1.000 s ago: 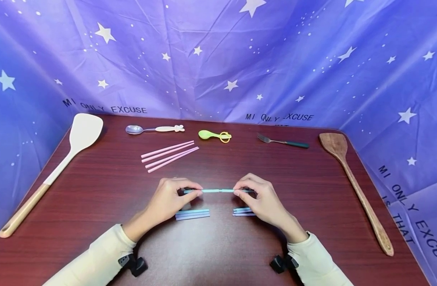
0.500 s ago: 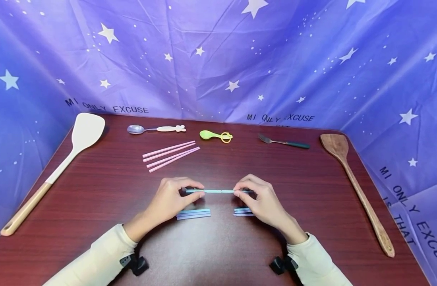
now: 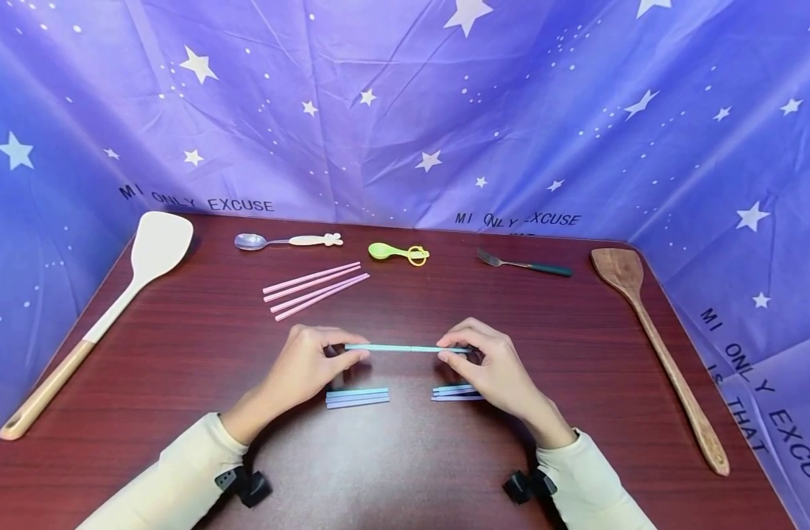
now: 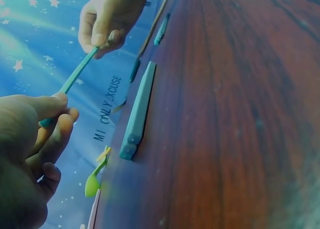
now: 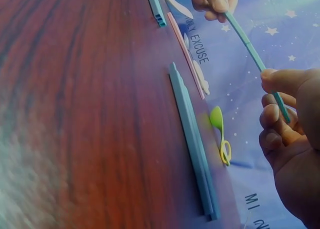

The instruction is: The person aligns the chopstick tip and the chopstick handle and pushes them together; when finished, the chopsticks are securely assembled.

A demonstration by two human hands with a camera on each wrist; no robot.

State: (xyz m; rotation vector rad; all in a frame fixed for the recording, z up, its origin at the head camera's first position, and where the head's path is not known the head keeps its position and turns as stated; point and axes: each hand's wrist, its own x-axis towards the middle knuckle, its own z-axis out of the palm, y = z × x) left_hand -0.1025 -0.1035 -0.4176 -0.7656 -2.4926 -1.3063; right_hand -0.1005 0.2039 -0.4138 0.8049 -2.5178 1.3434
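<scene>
Lying farthest to the left of the rod (image 3: pixel 392 347) is the white turner (image 3: pixel 110 313), with its blade at the far end. Next comes the metal spoon (image 3: pixel 305 240), which is beyond the rod and to its left; its pale handle is turned toward the right. The left hand (image 3: pixel 305 366) is at the left end of the rod and pinches it there between thumb and fingers. Four pink sticks (image 3: pixel 315 282) lie slanted beyond the rod, also toward its left. On the near side of the rod, toward its left end, is the left pile (image 3: pixel 357 397), made of thin bluish pieces placed side by side. The green spoon (image 3: pixel 381 252), with a yellow ring, lies straight beyond the rod. The rod itself is teal, is held above the table (image 3: pixel 392 464), and shows a seam near its middle. The right pile (image 3: pixel 453 394), similar in colour, lies on the near side of the rod, partly hidden by the right hand (image 3: pixel 491 366). This hand pinches the right end of the rod, whose tip comes out past the thumb. The fork (image 3: pixel 544 269) is beyond the rod and to its right. Farthest to the right of the rod lies the wooden turner (image 3: pixel 650 331).
</scene>
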